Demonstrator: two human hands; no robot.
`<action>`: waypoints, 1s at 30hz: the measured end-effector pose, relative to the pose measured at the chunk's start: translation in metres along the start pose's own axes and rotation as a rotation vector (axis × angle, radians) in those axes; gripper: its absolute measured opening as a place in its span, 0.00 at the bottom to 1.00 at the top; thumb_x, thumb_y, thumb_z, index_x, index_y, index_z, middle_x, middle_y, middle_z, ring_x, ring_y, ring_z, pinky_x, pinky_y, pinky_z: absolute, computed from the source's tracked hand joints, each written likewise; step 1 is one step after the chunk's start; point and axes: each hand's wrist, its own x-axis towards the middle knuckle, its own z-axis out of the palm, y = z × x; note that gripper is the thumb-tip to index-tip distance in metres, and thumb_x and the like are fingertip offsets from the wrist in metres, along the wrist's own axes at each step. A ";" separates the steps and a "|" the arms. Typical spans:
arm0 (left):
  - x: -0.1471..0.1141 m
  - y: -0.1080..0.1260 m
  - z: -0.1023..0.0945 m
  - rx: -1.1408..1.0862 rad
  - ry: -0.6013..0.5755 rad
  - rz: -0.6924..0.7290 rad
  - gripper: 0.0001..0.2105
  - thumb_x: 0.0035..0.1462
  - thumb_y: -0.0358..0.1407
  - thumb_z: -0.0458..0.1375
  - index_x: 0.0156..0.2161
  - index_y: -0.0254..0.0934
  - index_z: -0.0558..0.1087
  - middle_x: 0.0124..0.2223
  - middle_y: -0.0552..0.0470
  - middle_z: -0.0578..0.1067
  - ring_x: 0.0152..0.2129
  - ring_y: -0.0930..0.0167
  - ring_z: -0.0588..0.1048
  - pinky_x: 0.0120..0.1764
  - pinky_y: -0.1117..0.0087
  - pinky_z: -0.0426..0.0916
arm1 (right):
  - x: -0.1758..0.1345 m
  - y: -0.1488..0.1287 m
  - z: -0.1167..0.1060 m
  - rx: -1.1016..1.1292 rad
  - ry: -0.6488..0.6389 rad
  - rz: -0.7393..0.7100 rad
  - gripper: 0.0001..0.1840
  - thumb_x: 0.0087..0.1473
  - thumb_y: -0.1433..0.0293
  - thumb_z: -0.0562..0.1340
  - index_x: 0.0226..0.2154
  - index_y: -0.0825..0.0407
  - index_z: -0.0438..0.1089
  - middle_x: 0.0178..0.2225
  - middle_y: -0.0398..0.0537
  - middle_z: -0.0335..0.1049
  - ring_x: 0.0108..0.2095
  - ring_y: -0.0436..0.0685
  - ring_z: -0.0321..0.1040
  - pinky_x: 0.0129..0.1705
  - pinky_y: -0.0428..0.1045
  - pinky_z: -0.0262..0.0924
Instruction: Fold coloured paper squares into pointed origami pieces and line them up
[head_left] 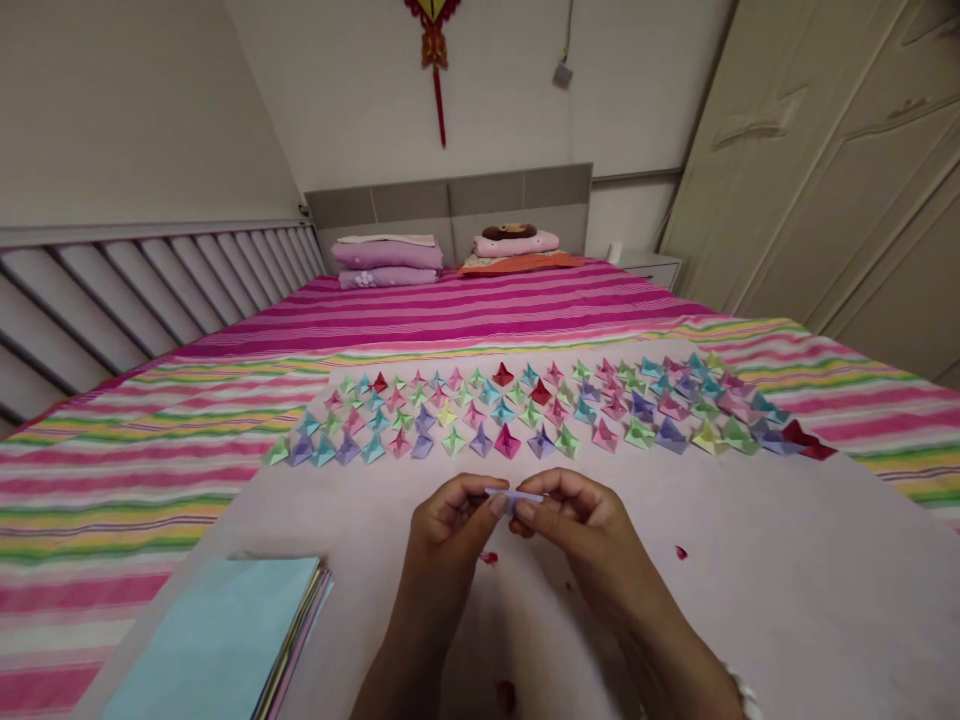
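Lavender folded paper: held up over the white sheet | left hand + right hand: grip pinched down small, one on each end of it | both reaching forward, angled in, nearly touching | paper's super slim seen edge-on, pointy little folded boats in rows beyond

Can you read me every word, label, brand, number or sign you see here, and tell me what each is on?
None can be read.
Light purple paper pinched by the left hand and right hand: no text visible.
Stack of coloured paper: no lettering shows.
Red hanging ornament: cut off above, no legible writing.
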 end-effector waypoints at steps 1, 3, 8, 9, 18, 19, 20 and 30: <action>0.000 0.000 0.000 0.007 0.001 -0.001 0.07 0.48 0.38 0.67 0.33 0.38 0.79 0.29 0.54 0.78 0.27 0.74 0.74 0.31 0.75 0.68 | 0.000 0.000 0.000 0.003 0.006 -0.006 0.14 0.40 0.64 0.75 0.29 0.53 0.76 0.22 0.44 0.75 0.26 0.51 0.72 0.33 0.45 0.64; -0.001 0.003 0.000 0.017 -0.014 0.003 0.08 0.47 0.37 0.68 0.34 0.38 0.80 0.29 0.53 0.78 0.27 0.73 0.74 0.31 0.75 0.69 | -0.001 0.000 0.000 0.009 0.014 -0.035 0.13 0.39 0.64 0.75 0.28 0.52 0.76 0.22 0.44 0.76 0.26 0.50 0.72 0.32 0.45 0.65; -0.004 0.010 -0.002 0.061 -0.068 0.035 0.07 0.46 0.35 0.68 0.32 0.37 0.80 0.29 0.52 0.78 0.27 0.72 0.74 0.30 0.74 0.68 | -0.002 -0.002 0.001 -0.039 -0.033 -0.104 0.11 0.38 0.69 0.76 0.27 0.52 0.76 0.23 0.43 0.75 0.25 0.50 0.71 0.29 0.44 0.65; -0.004 0.010 -0.002 0.055 -0.069 0.035 0.06 0.46 0.36 0.68 0.31 0.37 0.80 0.28 0.52 0.78 0.27 0.73 0.74 0.30 0.73 0.68 | -0.003 -0.003 0.001 -0.041 -0.047 -0.118 0.11 0.39 0.69 0.75 0.28 0.51 0.76 0.24 0.42 0.75 0.25 0.50 0.71 0.29 0.44 0.66; -0.004 0.006 -0.003 -0.046 -0.053 -0.069 0.11 0.44 0.40 0.69 0.32 0.36 0.78 0.26 0.52 0.76 0.24 0.74 0.70 0.29 0.74 0.65 | -0.006 -0.013 -0.004 -0.056 -0.137 -0.165 0.06 0.49 0.67 0.70 0.32 0.51 0.77 0.25 0.45 0.76 0.29 0.53 0.75 0.34 0.47 0.69; -0.006 0.007 -0.002 -0.036 -0.047 -0.071 0.12 0.43 0.41 0.69 0.32 0.36 0.79 0.26 0.52 0.76 0.24 0.74 0.70 0.29 0.74 0.65 | -0.007 -0.013 -0.004 -0.066 -0.132 -0.168 0.06 0.49 0.67 0.70 0.32 0.51 0.77 0.25 0.45 0.76 0.28 0.53 0.75 0.34 0.47 0.69; -0.007 0.009 -0.001 -0.024 -0.041 -0.070 0.12 0.43 0.40 0.69 0.33 0.37 0.79 0.26 0.52 0.76 0.24 0.74 0.70 0.29 0.74 0.65 | -0.007 -0.013 -0.004 -0.072 -0.128 -0.175 0.06 0.49 0.67 0.70 0.32 0.51 0.77 0.24 0.45 0.76 0.28 0.53 0.75 0.33 0.47 0.68; -0.006 0.010 -0.001 0.023 -0.038 -0.076 0.10 0.45 0.41 0.68 0.31 0.36 0.79 0.26 0.51 0.78 0.24 0.73 0.72 0.28 0.73 0.65 | -0.007 -0.012 -0.001 -0.063 -0.125 -0.161 0.06 0.49 0.66 0.69 0.31 0.51 0.77 0.24 0.46 0.76 0.28 0.54 0.74 0.33 0.48 0.69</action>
